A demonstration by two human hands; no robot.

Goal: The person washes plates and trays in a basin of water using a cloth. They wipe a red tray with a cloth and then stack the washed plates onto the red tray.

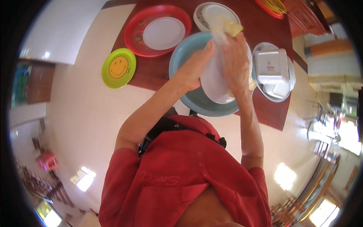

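Tilted over a blue basin (182,56) is a white plate (213,77), oval as seen from here. My left hand (194,68) grips its left edge, thumb on top and the other fingers mostly hidden. Across the plate's right side lies my right hand (235,62), pressing a yellow and white cloth (232,28) that shows past the fingertips. More of the cloth sticks out beside the wrist. The right fingers are slightly blurred. Behind the basin sits a stack of white plates (200,17), partly covered by the cloth.
On the dark red table (266,109), a red tray (130,32) holds a white plate (164,33). A green plate (131,73) with a yellow smiley overhangs the left edge. To the right, a pale basin (261,48) holds white containers (270,62). A yellow basket (274,5) is far right.
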